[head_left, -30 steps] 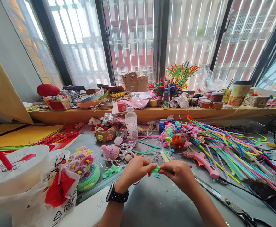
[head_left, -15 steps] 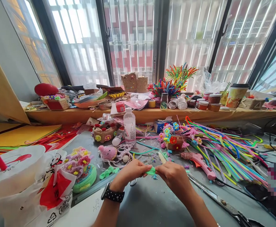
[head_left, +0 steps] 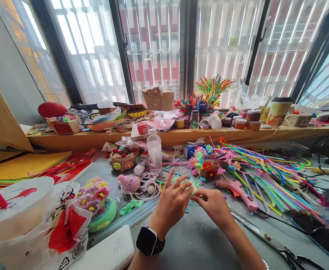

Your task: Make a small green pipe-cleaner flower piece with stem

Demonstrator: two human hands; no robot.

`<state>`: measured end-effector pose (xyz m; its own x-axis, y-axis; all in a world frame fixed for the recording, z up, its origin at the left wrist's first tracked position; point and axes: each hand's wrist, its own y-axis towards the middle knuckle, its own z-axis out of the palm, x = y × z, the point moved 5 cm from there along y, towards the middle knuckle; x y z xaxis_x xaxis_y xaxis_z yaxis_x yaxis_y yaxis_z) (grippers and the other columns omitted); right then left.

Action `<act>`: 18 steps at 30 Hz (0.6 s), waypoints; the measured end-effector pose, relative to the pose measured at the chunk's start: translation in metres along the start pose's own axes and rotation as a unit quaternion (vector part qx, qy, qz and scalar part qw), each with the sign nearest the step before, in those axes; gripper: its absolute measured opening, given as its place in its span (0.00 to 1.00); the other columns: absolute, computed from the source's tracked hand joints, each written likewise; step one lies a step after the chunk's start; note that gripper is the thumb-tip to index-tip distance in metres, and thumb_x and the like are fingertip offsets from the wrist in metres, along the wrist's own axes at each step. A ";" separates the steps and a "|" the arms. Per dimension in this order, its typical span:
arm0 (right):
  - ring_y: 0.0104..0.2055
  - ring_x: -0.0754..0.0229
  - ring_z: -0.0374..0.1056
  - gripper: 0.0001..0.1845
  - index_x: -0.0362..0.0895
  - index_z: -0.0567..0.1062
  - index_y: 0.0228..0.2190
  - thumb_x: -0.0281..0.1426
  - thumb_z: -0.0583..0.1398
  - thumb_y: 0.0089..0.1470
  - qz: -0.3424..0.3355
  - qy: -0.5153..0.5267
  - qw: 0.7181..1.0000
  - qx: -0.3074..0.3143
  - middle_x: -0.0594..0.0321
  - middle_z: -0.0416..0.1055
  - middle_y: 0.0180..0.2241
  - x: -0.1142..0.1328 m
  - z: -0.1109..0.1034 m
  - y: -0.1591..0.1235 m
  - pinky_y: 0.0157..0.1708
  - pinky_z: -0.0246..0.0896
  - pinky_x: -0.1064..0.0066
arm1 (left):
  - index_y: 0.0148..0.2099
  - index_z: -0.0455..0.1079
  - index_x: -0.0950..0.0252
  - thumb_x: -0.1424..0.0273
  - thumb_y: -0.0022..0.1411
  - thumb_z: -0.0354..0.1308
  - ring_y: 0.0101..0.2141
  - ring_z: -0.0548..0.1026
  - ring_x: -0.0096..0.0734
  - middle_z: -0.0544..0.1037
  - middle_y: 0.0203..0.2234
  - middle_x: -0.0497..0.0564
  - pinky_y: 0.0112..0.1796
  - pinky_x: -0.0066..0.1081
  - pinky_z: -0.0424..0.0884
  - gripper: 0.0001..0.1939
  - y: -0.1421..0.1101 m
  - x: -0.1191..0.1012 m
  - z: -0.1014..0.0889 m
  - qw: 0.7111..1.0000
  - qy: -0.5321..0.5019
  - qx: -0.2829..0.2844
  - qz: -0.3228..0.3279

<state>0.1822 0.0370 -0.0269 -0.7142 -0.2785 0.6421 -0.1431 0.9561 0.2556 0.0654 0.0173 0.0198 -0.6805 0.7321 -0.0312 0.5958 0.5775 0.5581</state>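
Observation:
Both hands meet in front of me over the table's middle. My right hand (head_left: 212, 207) pinches a small green fuzzy pipe-cleaner piece (head_left: 192, 194) between thumb and fingers. At its other side, my left hand (head_left: 173, 200) has its back turned up and index finger raised, with the lower fingers bent against the piece. The left thumb is hidden, and so is most of the piece. Left of the hands lies a green pipe-cleaner bow (head_left: 131, 206). Beyond them are a pearl bead string (head_left: 150, 191) and a pink crocheted figure (head_left: 129, 183).
A pink glue gun (head_left: 237, 191) and large scissors (head_left: 267, 237) lie to the right, near many loose pipe cleaners (head_left: 274, 187). A white power bank (head_left: 108, 251), a fuzzy flower pot (head_left: 102, 213) and a bagged tub (head_left: 18, 202) stand left. A bottle (head_left: 154, 152) stands behind.
My left hand has rolled over, raising its index finger and turning the watch face up. The green piece is now more hidden between the hands. The view has shifted slightly.

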 end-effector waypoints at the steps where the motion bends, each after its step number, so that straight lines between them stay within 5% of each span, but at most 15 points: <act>1: 0.26 0.65 0.64 0.11 0.46 0.75 0.25 0.36 0.54 0.48 0.007 0.028 1.000 0.008 0.66 0.71 0.24 0.000 -0.001 0.000 0.26 0.52 0.78 | 0.41 0.64 0.60 0.75 0.56 0.46 0.47 0.61 0.30 0.71 0.37 0.46 0.54 0.44 0.37 0.11 0.000 -0.002 0.003 1.000 -0.003 0.013 0.004; 10: 0.27 0.65 0.62 0.14 0.39 0.75 0.22 0.37 0.56 0.43 0.031 0.165 0.983 0.081 0.64 0.69 0.23 -0.004 -0.005 0.003 0.26 0.52 0.78 | 0.42 0.63 0.60 0.79 0.55 0.45 0.38 0.67 0.27 0.70 0.33 0.47 0.51 0.39 0.50 0.14 -0.002 0.002 0.013 0.997 -0.025 0.078 -0.013; 18: 0.24 0.68 0.57 0.14 0.38 0.74 0.22 0.37 0.57 0.42 0.015 0.163 0.979 0.124 0.65 0.66 0.20 -0.004 -0.003 0.001 0.23 0.49 0.79 | 0.38 0.67 0.61 0.78 0.55 0.44 0.32 0.67 0.28 0.71 0.28 0.49 0.38 0.30 0.60 0.12 -0.005 0.009 0.019 0.987 -0.087 0.131 -0.036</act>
<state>0.1868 0.0386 -0.0271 -0.4696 -0.2260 0.8535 -0.3158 0.9457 0.0767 0.0646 0.0277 0.0011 -0.6546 0.7241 -0.2170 0.6543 0.6865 0.3172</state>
